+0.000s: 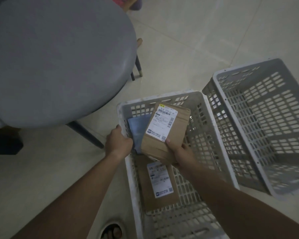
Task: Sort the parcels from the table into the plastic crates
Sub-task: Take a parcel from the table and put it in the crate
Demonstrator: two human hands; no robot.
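My right hand [180, 154] grips the near end of a brown parcel [169, 135] with a white label, held tilted inside the near grey plastic crate [128, 166]. At that crate's left rim my left hand [118, 142] curls its fingers over the wall, touching a blue-grey flat parcel [138, 130] that leans inside. Another brown labelled parcel [160, 185] lies flat on the crate floor under my arms. To the right stands a second grey crate [217, 94], tilted, with nothing seen inside.
A round grey table [59, 62] with dark legs fills the upper left, its top bare in view. Pale floor tiles surround the crates. A dark box [3, 142] sits under the table at the left edge. A floor drain [110, 230] lies bottom centre.
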